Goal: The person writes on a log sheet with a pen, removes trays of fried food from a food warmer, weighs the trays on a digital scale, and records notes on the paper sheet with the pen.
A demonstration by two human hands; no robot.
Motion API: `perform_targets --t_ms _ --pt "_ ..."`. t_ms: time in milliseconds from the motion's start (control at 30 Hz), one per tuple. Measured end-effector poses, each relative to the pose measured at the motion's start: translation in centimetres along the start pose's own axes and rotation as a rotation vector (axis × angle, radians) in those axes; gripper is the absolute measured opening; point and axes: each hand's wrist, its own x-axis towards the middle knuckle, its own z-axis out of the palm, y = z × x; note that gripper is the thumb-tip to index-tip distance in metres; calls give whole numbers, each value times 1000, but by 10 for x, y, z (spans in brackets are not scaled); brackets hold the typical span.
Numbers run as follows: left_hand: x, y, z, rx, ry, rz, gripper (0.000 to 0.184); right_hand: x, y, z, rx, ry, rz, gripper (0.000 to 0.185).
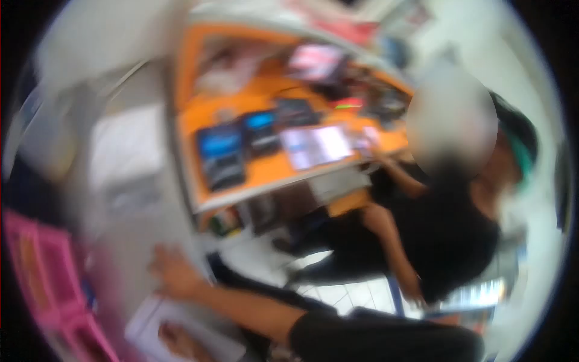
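Motion blur smears the whole view. My right hand (174, 273) reaches in on a bare forearm from a black sleeve. Its fingers look spread, over or on the grey counter (120, 241), and I see nothing in them. Low in the view, my left hand (179, 341) is at a white sheet (151, 320) that looks like paper. Blur hides how its fingers lie and whether they grip the sheet. Farther up the counter is a white paper-like stack (126, 142).
A seated person in black (446, 235) is at an orange desk (265, 172). On it are dark devices with blue screens (220, 151), (260, 123) and an open booklet or papers (316, 148). A pink rack (51, 271) stands at the left.
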Motion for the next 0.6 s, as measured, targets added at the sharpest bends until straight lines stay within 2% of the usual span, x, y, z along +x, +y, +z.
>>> perform_targets --t_ms 33,67,100,133,200,233,267,433,600 --pt "-8 -2 2 -116 -3 -142 26 3 13 26 -54 128 7 71" --pt "-3 38 -4 150 -17 -172 21 7 20 45 -59 248 -13 70" --pt "-2 50 -5 55 -6 -194 19 11 23 52 -45 297 -78 69" --pt "-7 38 -7 -21 -12 -269 20 12 20 46 -112 284 -54 71" --pt "-6 39 -7 -5 1 -237 19 17 13 38 -229 271 -68 74" --pt "-4 51 -7 -131 22 -308 17 15 10 36 -215 252 -41 72" --pt "-1 51 -6 -70 -3 -136 17 15 10 38 -244 265 -46 72" --pt "11 79 -6 -18 -3 -134 15 17 8 38 -268 246 -43 73" --pt "12 69 5 -39 47 -52 14 16 9 41 -268 261 -41 73"
